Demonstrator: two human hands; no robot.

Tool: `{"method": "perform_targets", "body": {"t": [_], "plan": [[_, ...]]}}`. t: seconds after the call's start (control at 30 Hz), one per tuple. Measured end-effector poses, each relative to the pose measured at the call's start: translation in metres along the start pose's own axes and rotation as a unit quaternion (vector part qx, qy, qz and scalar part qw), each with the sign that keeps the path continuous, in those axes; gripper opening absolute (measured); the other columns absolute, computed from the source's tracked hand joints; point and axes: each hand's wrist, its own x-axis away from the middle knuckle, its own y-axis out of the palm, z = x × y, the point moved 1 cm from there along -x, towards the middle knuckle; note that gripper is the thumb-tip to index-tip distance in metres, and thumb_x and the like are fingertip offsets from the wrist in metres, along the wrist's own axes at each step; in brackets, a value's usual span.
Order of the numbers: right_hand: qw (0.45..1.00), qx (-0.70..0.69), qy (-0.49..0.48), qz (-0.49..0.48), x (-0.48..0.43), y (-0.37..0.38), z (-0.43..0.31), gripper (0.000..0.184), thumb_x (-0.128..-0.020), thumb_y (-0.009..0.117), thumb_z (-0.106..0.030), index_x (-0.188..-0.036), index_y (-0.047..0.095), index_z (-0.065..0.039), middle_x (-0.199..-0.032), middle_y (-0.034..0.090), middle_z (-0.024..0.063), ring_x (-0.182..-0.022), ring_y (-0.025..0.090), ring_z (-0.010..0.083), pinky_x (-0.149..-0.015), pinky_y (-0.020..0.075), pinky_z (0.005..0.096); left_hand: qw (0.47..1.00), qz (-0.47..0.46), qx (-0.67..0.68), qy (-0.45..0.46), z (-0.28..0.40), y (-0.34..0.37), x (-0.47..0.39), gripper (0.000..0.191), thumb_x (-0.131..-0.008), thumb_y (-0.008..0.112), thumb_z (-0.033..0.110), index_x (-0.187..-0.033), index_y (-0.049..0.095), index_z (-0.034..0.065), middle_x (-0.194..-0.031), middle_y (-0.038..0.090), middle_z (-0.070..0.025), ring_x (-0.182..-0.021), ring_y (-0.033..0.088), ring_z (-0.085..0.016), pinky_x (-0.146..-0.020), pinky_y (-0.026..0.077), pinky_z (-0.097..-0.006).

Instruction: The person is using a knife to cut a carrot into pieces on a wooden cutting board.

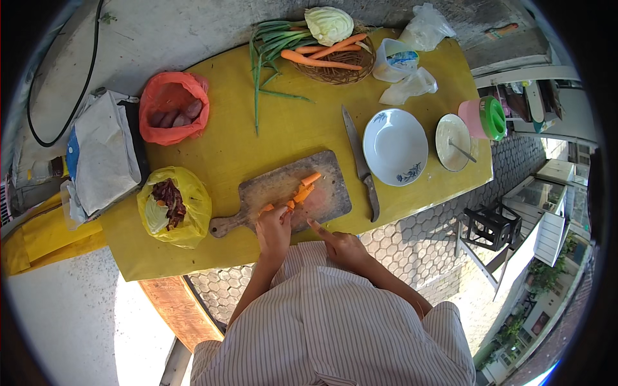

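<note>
A worn wooden cutting board (328,169) with a handle lies aslant near the table's front edge. On it are cut pieces of carrot (304,194). My left hand (274,230) is at the board's near edge, its fingertips together against some carrot bits; whether it grips one is hidden. My right hand (344,245) is just off the board's near edge, index finger stretched towards it and the other fingers curled; nothing shows in it. To the right of the board lies a large knife (359,154) with a dark handle, beside a white floral bowl (395,147).
Left stand a yellow plastic bag (198,212) of peelings and a red bag (203,116) with shallots or similar. At the back are a wicker basket (333,76) with carrots (318,62), cabbage (329,25) and spring onions (275,43). Right are a spooned bowl (446,128) and a pink tub (469,115).
</note>
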Motion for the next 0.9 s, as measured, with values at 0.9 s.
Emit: {"method": "perform_targets", "body": {"t": [0.9], "plan": [[0.772,-0.522,0.305,-0.197,-0.002,-0.032,0.018,0.045,-0.103,0.035,-0.026,-0.148,0.029,-0.022,-0.06,0.023,-0.0065,-0.046,0.022,0.0049,-0.042,0.0252,0.0214,0.996,0.026,-0.079,0.015,-0.006,-0.035,-0.024,0.021,-0.08,0.066,0.013,-0.099,0.067,0.0031,-0.09,0.066,-0.0161,-0.086,0.059,-0.033,-0.08,0.046,-0.041]]}}
